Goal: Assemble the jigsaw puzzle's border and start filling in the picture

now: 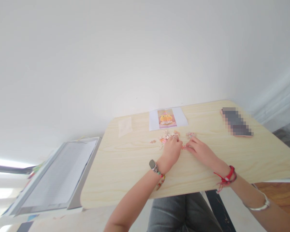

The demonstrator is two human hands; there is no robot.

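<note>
Small jigsaw puzzle pieces (168, 133) lie in a loose pile on the light wooden table, just beyond my left hand. My left hand (171, 149) is closed, its fingers curled down at the near edge of the pile; its fingertips are partly hidden. Between my two hands are a few pink-red puzzle pieces (184, 147), with the fingertips of both hands at them. My right hand (201, 150) pinches at the right end of these pieces. Another small cluster of puzzle pieces (190, 135) sits just beyond the right fingers.
A printed sheet (153, 120) with a picture of a yellow-orange figure lies behind the pile. A thin, pale translucent sheet (125, 126) is at the back left, and a phone (236, 122) at the right. Left of the table (106, 180) stands a white unit with paper (62, 170) on it.
</note>
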